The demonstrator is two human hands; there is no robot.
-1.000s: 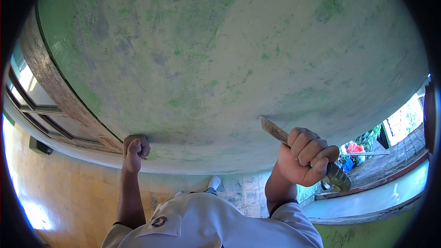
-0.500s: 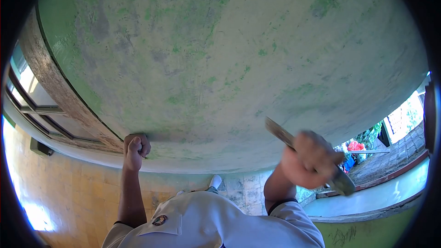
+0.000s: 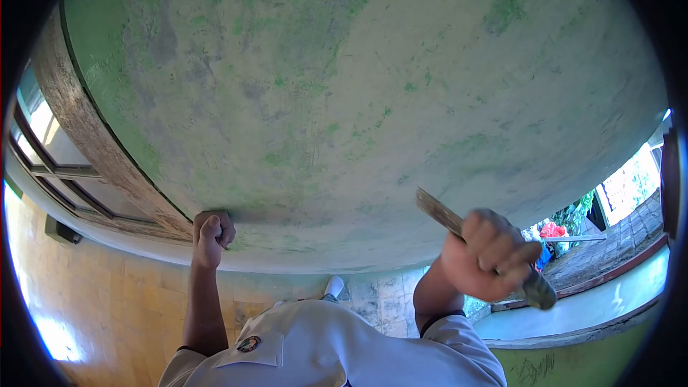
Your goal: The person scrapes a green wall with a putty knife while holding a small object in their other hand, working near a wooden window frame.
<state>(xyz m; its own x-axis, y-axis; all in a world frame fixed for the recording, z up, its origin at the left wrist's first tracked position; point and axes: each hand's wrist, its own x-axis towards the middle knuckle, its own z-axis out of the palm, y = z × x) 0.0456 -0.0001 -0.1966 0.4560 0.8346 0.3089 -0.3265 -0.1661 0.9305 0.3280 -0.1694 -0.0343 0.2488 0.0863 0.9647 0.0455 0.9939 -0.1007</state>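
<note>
Brown and worn along its exposed end, a narrow, blade-like tool [image 3: 438,211] sits in the right hand [image 3: 491,258], whose fingers are curled around its middle. Its thin end slants far and left toward the wall [image 3: 344,115]; whether the tip touches the surface cannot be told. A dark, greenish butt juts out on the near right side of the fist. The tool looks stiff and probably light enough for one hand, and its smooth faces might turn if gripped loosely. The thicker part toward the butt seems the best hold, with fingers kept back from the thin end, which may be sharp. Slight blur on the knuckles hides finer detail.

The left hand [image 3: 211,238] is closed into a fist at the near left part of the wall; whether anything lies inside it cannot be told. Just beside that fist, the timber frame [image 3: 72,93] bounds the wall and limits room to the left. Beyond it are glass panes [image 3: 115,197] and a dark box [image 3: 63,231] above the tiled floor [image 3: 122,301]. On the right, a ledge [image 3: 588,338] lies past the right forearm, leaving the tool's butt less free space on that side. Farther off is a red object [image 3: 552,230], too small to identify.
</note>
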